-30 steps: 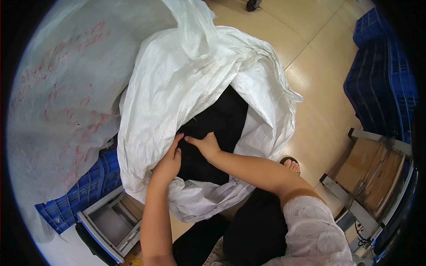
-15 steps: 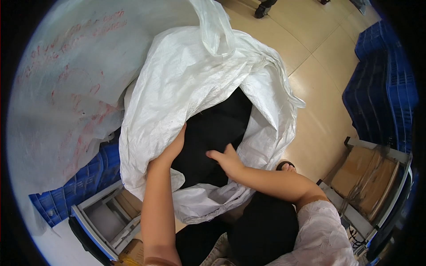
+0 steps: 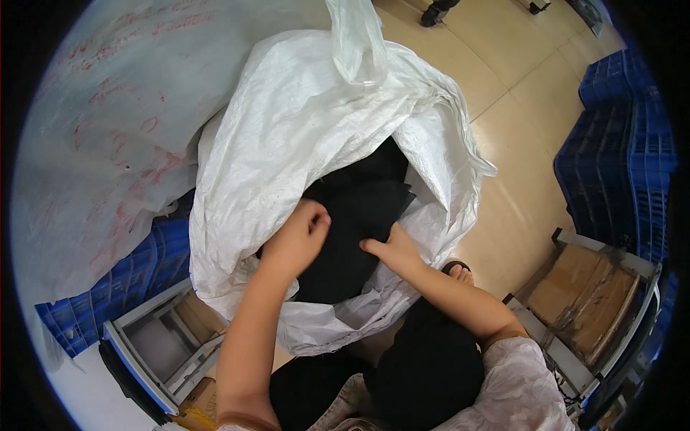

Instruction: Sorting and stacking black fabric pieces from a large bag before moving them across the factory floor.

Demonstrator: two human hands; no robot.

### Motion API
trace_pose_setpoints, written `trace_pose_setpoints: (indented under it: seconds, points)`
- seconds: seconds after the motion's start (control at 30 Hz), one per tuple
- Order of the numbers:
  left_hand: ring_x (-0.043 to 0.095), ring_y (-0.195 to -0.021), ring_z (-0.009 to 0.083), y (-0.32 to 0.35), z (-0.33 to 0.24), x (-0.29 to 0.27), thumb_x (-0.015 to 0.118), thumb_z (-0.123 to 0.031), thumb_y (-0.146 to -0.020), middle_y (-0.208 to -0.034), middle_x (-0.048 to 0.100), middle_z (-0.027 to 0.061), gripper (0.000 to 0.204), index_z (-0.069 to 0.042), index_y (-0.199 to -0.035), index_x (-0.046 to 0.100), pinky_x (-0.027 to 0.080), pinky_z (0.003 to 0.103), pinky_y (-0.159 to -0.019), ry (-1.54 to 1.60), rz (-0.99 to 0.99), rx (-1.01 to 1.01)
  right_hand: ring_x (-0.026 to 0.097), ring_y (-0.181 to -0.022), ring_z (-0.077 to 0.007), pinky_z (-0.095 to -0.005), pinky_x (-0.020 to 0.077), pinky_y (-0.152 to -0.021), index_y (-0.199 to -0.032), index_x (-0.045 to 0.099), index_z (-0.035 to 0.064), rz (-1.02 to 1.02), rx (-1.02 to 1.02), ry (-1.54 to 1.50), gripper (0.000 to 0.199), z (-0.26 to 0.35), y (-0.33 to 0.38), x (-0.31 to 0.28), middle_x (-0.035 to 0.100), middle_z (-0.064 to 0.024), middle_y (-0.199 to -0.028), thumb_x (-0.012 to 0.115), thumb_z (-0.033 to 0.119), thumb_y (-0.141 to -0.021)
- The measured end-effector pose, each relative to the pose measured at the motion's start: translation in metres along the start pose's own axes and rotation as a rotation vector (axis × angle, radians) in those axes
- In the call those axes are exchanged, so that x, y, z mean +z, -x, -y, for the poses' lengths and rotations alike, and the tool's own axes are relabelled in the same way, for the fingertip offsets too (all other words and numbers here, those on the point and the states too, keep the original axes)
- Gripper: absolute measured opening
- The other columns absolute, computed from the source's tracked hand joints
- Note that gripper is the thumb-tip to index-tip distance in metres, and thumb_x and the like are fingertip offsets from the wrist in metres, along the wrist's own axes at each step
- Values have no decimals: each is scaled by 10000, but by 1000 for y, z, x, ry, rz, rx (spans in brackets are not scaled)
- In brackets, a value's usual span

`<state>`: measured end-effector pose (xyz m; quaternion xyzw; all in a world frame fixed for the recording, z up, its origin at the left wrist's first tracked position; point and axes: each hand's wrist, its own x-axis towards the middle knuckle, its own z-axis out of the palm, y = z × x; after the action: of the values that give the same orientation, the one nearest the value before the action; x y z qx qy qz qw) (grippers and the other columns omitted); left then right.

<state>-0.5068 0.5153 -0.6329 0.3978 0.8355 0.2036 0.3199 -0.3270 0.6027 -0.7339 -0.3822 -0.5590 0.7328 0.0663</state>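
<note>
A big white woven sack lies open in front of me, its mouth folded back around black pieces of fabric. My right hand grips the near right edge of the fabric, thumb on top and fingers hidden underneath. Over the left side of the fabric, just inside the sack's rim, my left hand is closed with its fingers curled. A dark patch shows inside that curl; I cannot tell whether it is fabric or shadow.
A large translucent plastic sheet with red markings hangs at the left, over blue crates. More blue crates stand at the right. Metal-framed stands are on both sides, the right one with a taped cardboard box. Tiled floor lies beyond the sack.
My left hand has come out from along the sack's rim and moved right over the fabric, its fingers now curled. My right hand has shifted slightly right, and the fabric's far right corner now sticks up.
</note>
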Motion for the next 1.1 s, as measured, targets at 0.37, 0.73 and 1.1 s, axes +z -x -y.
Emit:
trace_pose_setpoints:
  seconds: [0.37,0.73,1.1]
  points:
    - [560,-1073,320,33,11,37,747,-260,-751,-1168,515,185,552,1,-1159,485,511,395,-822,121,38,-18,506,-1103,-195,-309,411,-944,-1274,363,-71,127,-40,-315,733,12,0,10,511,-149,-1220,776,241,-755]
    - [556,-1079,226,30,18,30,714,-117,-790,-1129,568,140,382,14,-1110,550,509,325,-850,475,74,-161,520,-1063,-170,-290,449,-891,-1264,351,-70,163,-9,-405,668,16,3,12,510,-129,-1189,743,201,-795]
    - [620,-955,330,35,20,37,555,-76,-866,-1178,550,226,378,-28,-1232,470,523,373,-769,311,-55,15,538,-1046,-188,-293,459,-879,-1273,337,-78,161,-25,-411,696,10,0,16,501,-163,-1203,749,201,-786]
